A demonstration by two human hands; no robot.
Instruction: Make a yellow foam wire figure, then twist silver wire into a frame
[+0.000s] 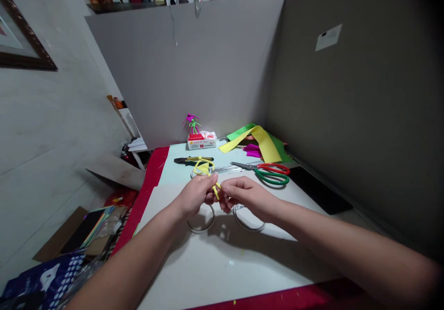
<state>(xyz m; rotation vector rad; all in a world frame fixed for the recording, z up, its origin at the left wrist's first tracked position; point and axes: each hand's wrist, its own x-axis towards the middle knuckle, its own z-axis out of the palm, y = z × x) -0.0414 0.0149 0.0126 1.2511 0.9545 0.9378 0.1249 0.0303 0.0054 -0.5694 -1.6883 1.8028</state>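
My left hand (198, 194) is closed around a small yellow stick figure (204, 165), which looks made of wrapped wire or paper. Its head and looped arms rise above my thumb, and two thin legs stick out toward the right. My right hand (248, 194) is beside it, thumb and fingers pinched together at the end of one leg. What its lower fingers do is partly hidden. Beneath my hands, two pale-rimmed rings (249, 229) lie on the white work surface (208, 268). Pliers (185, 161) lie just beyond the figure.
Scissors with red and green handles (272, 173) lie right of centre, near a black phone-like slab (321, 189). Yellow and green strips (265, 141) are heaped behind. Magenta and green figures (193, 124) stand on a small box (201, 142). Grey panels (208, 69) enclose the back and right.
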